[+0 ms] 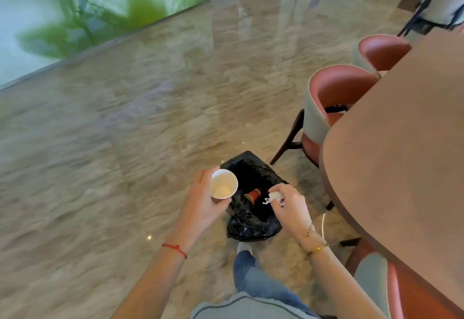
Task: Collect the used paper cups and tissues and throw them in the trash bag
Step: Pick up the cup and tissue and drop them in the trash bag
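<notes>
Lower centre of frame: left hand (200, 203), fingers curled round a white paper cup (224, 184), w/ right hand (288, 203) pinching a crumpled tissue (274, 197). Both over an open black trash bag (251, 223) on the floor, a red cup (253, 195) inside.

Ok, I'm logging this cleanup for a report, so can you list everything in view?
Trash bag: one, black, open on the floor between the hands.
Red cup: one, red, lying inside the bag.
Paper cup: one, white inside, held over the bag's left edge.
Tissue: one, white, crumpled, held over the bag's right side.
Table: one, brown, at right.
Chairs: at least two, red-brown, pushed up to the table.
Floor: beige marble, glossy.
Left hand: grips the paper cup.
Right hand: pinches the tissue.
</notes>
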The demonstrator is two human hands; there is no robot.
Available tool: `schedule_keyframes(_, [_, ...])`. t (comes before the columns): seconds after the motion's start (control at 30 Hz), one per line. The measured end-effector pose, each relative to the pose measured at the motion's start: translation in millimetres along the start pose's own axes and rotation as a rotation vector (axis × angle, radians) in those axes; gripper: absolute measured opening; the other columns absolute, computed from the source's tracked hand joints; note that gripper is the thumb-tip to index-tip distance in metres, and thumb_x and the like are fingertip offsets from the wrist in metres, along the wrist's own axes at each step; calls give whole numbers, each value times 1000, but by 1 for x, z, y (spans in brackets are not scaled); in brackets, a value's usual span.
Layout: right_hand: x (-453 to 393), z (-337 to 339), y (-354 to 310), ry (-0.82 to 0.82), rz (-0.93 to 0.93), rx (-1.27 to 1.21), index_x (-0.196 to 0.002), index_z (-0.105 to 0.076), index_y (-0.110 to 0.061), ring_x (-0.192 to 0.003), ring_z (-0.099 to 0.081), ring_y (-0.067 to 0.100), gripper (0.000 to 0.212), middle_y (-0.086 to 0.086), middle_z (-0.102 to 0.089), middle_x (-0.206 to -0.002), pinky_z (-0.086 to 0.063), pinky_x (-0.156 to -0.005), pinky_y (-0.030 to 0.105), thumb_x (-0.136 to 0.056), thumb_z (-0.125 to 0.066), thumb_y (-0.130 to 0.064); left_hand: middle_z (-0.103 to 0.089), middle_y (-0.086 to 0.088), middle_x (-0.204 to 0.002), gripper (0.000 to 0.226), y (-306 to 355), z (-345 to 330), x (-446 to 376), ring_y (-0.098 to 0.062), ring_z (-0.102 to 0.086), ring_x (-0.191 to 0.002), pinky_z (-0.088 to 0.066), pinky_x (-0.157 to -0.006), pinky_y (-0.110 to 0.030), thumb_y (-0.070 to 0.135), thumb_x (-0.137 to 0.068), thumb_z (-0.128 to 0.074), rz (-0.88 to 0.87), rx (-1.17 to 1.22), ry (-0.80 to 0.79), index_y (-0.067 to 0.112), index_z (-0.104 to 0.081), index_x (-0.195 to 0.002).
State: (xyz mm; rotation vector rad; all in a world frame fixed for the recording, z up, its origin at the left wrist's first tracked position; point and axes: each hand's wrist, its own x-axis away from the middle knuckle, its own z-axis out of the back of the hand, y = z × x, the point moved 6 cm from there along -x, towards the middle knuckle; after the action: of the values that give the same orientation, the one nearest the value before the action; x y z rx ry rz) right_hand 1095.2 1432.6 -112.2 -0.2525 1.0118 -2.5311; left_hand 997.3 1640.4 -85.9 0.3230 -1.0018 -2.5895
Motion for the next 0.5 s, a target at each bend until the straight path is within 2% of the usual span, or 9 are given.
schedule_keyframes(0.17, [-83, -5, 34, -34, -117, 17, -102, -61, -14, -96, -56, 16, 19, 1, -62, -102, -48, -86, 29, -85, -55, -9, -49, 4, -130, 73, -13, -48, -95, -17, -50, -113, -34, -76, -13, 31, -71, -81, 2, -18, -79, 27, -43, -133])
schedule_keyframes(0.33, [-147, -24, 68, -108, -247, 11, -98, -59, -14, -95, -56, 19, 15, 3, -60, -101, -47, -83, 28, -86, -51, -10, -50, 0, -128, 72, -33, -93, -166, -22, -50, -113, -41, -85, -26, 29, -72, -80, 48, -36, -165, 23, -43, -134])
schedule_keyframes(0.5, [-186, -45, 100, -172, -364, -11, -101, -59, -13, -98, -57, 21, 15, 4, -61, -106, -48, -85, 31, -87, -54, -14, -48, 1, -131, 74, -54, -134, -208, -21, -48, -114, -40, -86, -26, 35, -73, -80, 65, -48, -283, 27, -40, -135])
